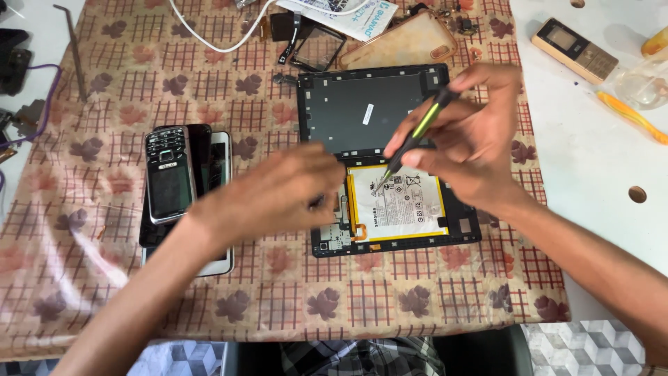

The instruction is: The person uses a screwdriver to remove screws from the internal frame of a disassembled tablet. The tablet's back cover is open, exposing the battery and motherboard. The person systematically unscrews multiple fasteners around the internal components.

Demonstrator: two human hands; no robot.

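Observation:
An opened black tablet [362,104] lies on the patterned tablecloth [104,90], its white-and-yellow battery [400,205] and circuit board exposed. My right hand [473,139] grips a black-and-green screwdriver [417,132], whose tip points down at the battery's top left corner. My left hand [275,191] hovers palm down over the tablet's left edge, blurred; I cannot tell if it pinches anything.
A stack of phones [177,181] lies left of the tablet. Behind it are a clear phone case [410,42], a small black frame [316,49], a white cable [209,35] and a paper box [348,14]. A gold keypad phone [574,50] lies far right.

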